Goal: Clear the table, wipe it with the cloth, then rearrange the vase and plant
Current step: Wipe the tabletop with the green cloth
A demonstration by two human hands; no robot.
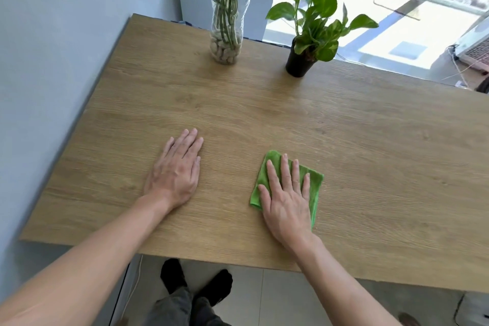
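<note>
Pressing folded green cloth (315, 185) | right hand (287, 201) fingers spread | left hand (176, 169) flat

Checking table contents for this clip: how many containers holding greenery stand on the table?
2: a glass vase at the far edge, and a black-potted plant to its right. None looks hidden.

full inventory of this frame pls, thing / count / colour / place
table: 1, light wood, fills the middle of the view
cloth: 1, green, flat on the table's near right, under the right hand
vase: 1, clear glass with pebbles and green stems, far edge, left of the plant
plant: 1, green leaves in a black pot, far edge
wall: 1, pale grey, left
left hand: 1, flat on bare table
right hand: 1, flat on the cloth
feet: 2, black socks, on the floor
</note>
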